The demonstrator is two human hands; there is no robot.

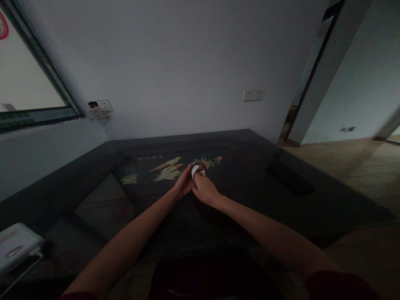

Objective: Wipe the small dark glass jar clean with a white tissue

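Both hands meet over the middle of a dark, glossy table (pixel 250 216). My left hand (pixel 183 183) is closed around the left side of a small round thing with a dark, patterned rim (pixel 200 162), perhaps a cup or a bowl; its kind is hard to make out in the dim light. Into its opening my right hand (pixel 206 191) presses a crumpled white tissue or cloth (pixel 195 170), with the fingers partly hidden inside. The lower part of the round thing is covered by the hands.
Bird and flower pictures (pixel 168 170) decorate the tabletop. A long black object (pixel 290 179) lies to the right. At the near left corner sits a white box-like device (pixel 18 246) with a cable. Wall sockets (pixel 253 95) are behind the table, and a window is at left.
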